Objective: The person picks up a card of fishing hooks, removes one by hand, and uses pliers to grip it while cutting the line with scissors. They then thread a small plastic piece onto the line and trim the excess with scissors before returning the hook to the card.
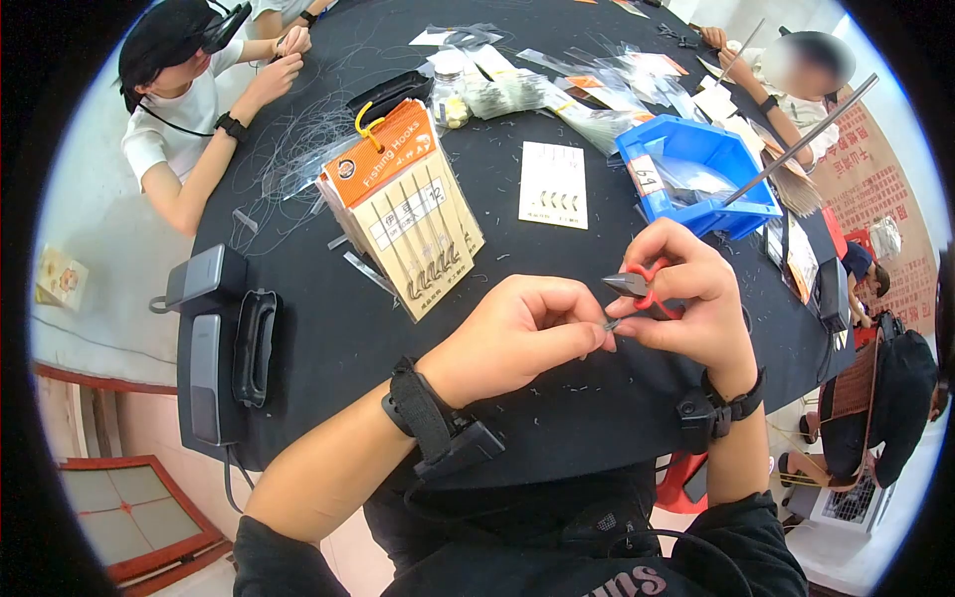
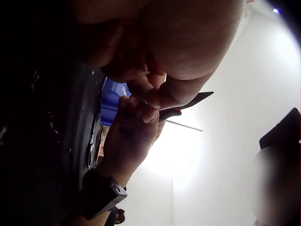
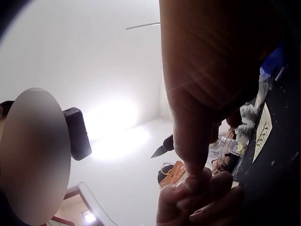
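In the head view my left hand (image 1: 527, 333) and right hand (image 1: 708, 303) meet fingertip to fingertip over the black table. Both pinch a small grey thing (image 1: 612, 325), too small and covered to tell its kind. A pair of red-handled cutting pliers (image 1: 625, 287) hangs in the curled fingers of my right hand, its dark pointed jaws facing left. Past the left hand stands a stack of fishing hook cards (image 1: 398, 214) with an orange header and hooks in a row. Farther back lies a single card (image 1: 553, 169) bearing several small hooks.
A blue bin (image 1: 637, 149) holding clear bags stands beyond my right hand. Plastic packets (image 1: 507, 95), a jar (image 1: 450, 85) and tangled line cover the far side. Grey power banks (image 1: 207, 373) and a black case (image 1: 257, 348) lie left. Other people sit around the table.
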Tool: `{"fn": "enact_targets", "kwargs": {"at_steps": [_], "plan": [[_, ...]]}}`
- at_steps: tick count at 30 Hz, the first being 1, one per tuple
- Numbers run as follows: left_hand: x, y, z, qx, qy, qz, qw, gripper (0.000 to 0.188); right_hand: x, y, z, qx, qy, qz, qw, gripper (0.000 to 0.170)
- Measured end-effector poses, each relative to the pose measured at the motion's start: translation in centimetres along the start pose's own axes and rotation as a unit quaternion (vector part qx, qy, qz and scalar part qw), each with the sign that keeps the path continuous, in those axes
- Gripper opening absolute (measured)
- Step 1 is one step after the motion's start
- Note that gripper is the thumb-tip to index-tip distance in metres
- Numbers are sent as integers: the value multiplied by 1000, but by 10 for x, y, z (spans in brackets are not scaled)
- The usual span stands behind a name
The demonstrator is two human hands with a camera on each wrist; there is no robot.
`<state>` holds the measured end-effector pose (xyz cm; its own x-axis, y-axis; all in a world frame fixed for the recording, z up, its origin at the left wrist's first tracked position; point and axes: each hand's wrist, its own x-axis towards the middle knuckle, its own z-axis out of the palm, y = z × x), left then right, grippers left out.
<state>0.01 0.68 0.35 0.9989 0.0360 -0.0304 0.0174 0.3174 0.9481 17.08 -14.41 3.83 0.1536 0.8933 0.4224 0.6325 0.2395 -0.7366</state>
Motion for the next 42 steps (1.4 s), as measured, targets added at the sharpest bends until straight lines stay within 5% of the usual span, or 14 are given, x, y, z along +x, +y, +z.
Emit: {"fn": "enact_targets", "kwargs": {"at_steps": [20, 29, 42], "plan": [[0, -2, 0, 58, 30, -18, 998, 8, -1, -5, 5, 38, 34, -11, 999, 16], [-2, 2, 3, 83, 195, 104, 972, 10, -5, -9, -9, 33, 130, 72, 988, 15], [-6, 5, 6, 115, 231, 206, 944, 7, -1, -4, -9, -29, 13, 51, 998, 19]]}}
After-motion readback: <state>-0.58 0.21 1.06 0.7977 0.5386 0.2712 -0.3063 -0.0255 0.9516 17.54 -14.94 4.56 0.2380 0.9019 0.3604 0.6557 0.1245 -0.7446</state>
